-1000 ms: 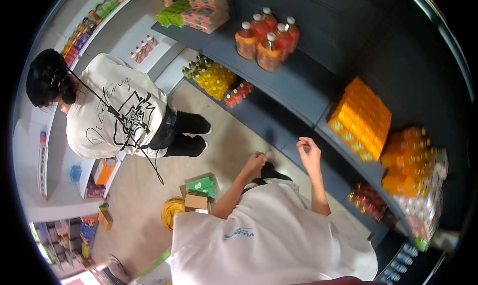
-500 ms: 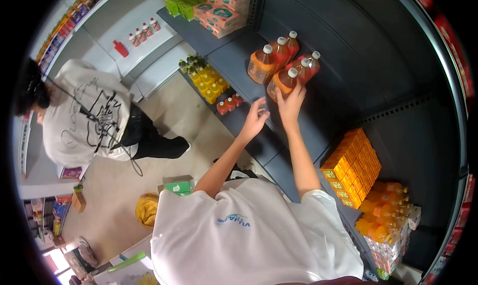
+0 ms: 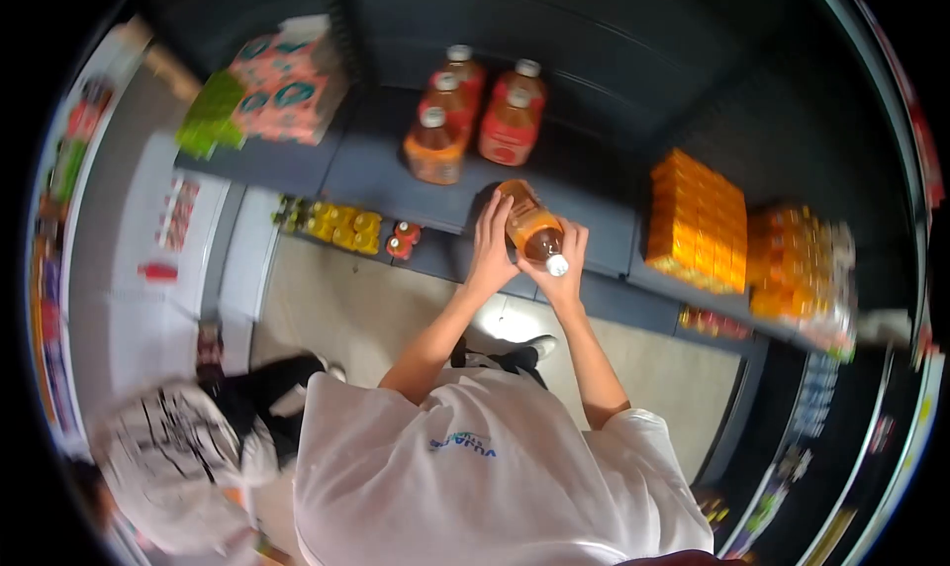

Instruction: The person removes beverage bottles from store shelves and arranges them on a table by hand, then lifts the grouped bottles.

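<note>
Between my two hands is a drink bottle [image 3: 529, 217] with an orange label, dark contents and a white cap, tilted so its cap points down toward me. My left hand [image 3: 493, 244] holds it near the base, and my right hand [image 3: 562, 269] grips it near the neck. Behind it on the dark shelf [image 3: 386, 160] stand two rows of upright bottles. The left row ends in an orange-labelled bottle [image 3: 435, 150]; the right row's front one is a red-labelled bottle [image 3: 511, 131].
Pink tissue packs [image 3: 287, 91] and green packs [image 3: 213, 116] sit on the shelf's left. Orange boxes [image 3: 698, 225] and orange drink bottles [image 3: 797, 269] stand on the right. Yellow bottles [image 3: 341, 227] show on a lower shelf. A person in a white top [image 3: 178, 457] is at lower left.
The orange-labelled bottle has left the front of the right row and come toward me, tilted. My left hand has joined my right on it. The view has turned.
</note>
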